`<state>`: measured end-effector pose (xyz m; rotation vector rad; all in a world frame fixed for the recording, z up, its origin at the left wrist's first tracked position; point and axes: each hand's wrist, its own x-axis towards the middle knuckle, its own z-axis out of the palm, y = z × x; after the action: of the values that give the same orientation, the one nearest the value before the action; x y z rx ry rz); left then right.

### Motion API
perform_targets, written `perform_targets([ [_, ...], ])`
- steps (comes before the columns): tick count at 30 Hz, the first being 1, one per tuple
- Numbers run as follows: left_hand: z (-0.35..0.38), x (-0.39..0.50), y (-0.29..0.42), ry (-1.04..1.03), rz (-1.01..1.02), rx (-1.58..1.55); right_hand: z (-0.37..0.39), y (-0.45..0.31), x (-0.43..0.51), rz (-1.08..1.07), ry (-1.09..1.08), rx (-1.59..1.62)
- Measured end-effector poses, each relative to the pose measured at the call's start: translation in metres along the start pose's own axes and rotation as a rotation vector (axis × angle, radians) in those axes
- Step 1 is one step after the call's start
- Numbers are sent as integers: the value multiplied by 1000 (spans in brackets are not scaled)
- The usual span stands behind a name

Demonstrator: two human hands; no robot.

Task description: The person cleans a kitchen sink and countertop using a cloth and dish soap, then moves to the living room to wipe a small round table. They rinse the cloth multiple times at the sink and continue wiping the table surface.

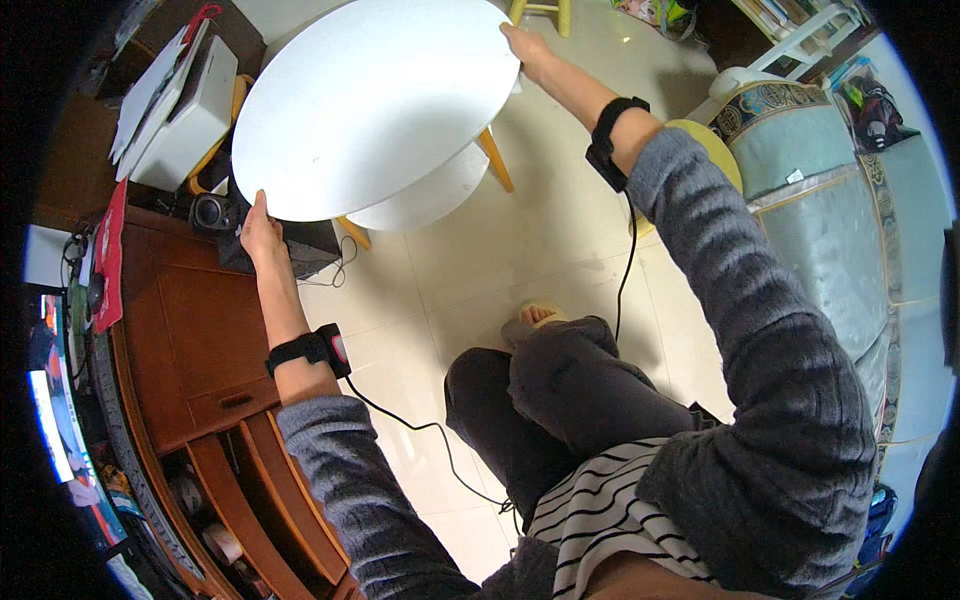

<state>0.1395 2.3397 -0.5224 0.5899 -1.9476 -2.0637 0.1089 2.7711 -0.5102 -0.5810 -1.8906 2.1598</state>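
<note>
A white oval table (pixel 360 112) with a lower shelf (pixel 431 199) and wooden legs (pixel 496 159) stands before me. My left hand (pixel 262 234) grips the near left part of the tabletop's rim, thumb on top and fingers underneath. At the right end, my right hand (pixel 527 49) holds the rim the same way. The fingers under the top are mostly hidden. A black strap with a cable circles each forearm.
A wooden cabinet (pixel 199 322) and a small black speaker (pixel 212 212) are on the left, with a loose cable (pixel 341 266) on the tiled floor. On the right stand a yellow round stool (pixel 709 150) and a pale blue sofa (pixel 825 225). Another yellow stool's legs (pixel 562 19) show at the top.
</note>
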Motion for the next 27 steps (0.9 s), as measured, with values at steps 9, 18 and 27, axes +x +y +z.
perform_targets([
  [9, -3, -99, 27, -25, -37, -85, -40, 43, -119, 252, -357, 289],
  [18, -84, -252, 43, -314, -94, -191, 21, 157, -147, -350, -338, -477],
  [27, -175, -290, -30, 2, -431, -590, 108, 247, -66, -1223, -696, -906],
])
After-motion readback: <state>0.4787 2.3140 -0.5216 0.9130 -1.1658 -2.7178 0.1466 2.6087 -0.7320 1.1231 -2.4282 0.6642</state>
